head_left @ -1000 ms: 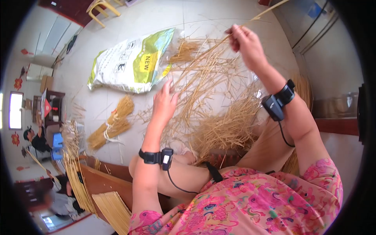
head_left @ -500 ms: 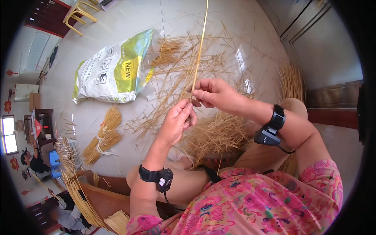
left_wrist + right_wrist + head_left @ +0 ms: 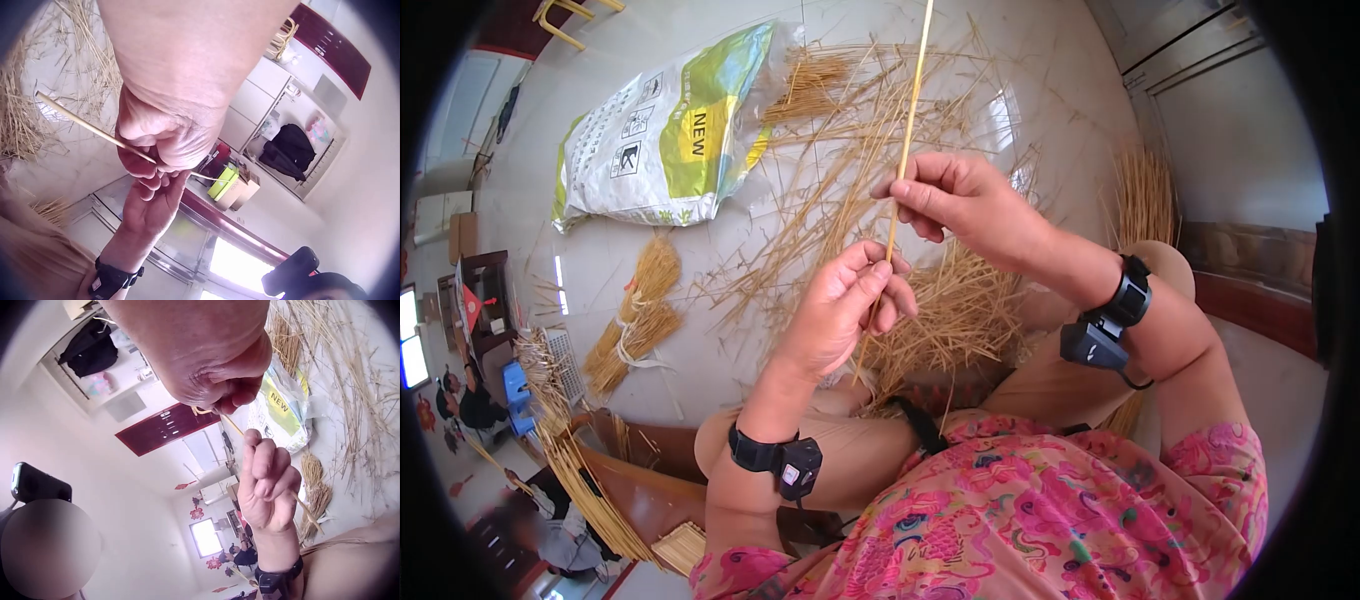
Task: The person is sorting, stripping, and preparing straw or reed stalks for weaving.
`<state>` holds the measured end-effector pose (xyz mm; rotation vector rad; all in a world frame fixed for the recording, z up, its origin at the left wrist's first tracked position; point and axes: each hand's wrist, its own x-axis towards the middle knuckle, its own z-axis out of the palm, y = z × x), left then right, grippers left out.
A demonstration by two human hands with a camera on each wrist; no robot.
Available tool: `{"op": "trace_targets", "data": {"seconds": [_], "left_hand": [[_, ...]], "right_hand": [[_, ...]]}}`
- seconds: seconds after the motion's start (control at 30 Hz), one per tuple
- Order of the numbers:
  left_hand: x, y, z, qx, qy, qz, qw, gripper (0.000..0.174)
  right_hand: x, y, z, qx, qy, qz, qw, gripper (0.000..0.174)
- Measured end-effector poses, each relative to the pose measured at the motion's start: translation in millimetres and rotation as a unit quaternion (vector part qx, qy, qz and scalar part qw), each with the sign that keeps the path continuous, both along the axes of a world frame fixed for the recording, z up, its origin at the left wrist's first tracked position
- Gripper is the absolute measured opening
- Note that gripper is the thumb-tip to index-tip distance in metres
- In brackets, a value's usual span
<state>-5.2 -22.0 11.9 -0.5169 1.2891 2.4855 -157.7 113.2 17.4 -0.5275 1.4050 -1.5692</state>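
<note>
A pale tiled floor (image 3: 1050,70) spreads beneath everything, a metal-fronted unit (image 3: 1230,130) standing at two o'clock in the head view. The printed bag (image 3: 635,150) lies at ten, the tied straw bundle (image 3: 635,325) at nine, loose straw (image 3: 960,320) near the middle. The right hand (image 3: 975,205) pinches one slender stalk (image 3: 915,90) above the left hand (image 3: 830,310), whose curled fingers grip it lower down.

One left hand (image 3: 825,315), one right hand (image 3: 975,210); two wrist cameras (image 3: 1095,342); one held stalk (image 3: 912,110); one sack (image 3: 640,135); one tied bundle (image 3: 636,315); one yellow stool (image 3: 565,32); one blue stool (image 3: 518,398); at least two other people (image 3: 568,540); loose straws (image 3: 955,320), too many to count.
</note>
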Motion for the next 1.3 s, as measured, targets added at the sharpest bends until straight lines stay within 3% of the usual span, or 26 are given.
{"op": "trace_targets", "data": {"seconds": [0.2, 0.5, 0.73, 1.03, 1.3], "left_hand": [[-2, 8, -10, -0.020, -0.003, 0.079, 0.997, 0.014], [-2, 14, -18, -0.071, 0.004, 0.101, 0.992, 0.014], [0, 15, -13, -0.025, -0.005, 0.099, 0.995, 0.014], [2, 15, -14, 0.013, 0.005, 0.093, 0.996, 0.015], [3, 14, -10, 0.036, 0.026, 0.067, 0.997, 0.022]], "right_hand": [[30, 4, -14, 0.020, -0.002, 0.003, 1.000, 0.010], [33, 6, -12, 0.047, -0.043, -0.015, 0.998, 0.008], [34, 6, -6, 0.036, -0.069, -0.009, 0.997, 0.007], [40, 4, -14, 0.004, -0.007, -0.018, 1.000, 0.010], [39, 4, -11, -0.032, -0.080, -0.005, 0.996, 0.010]]}}
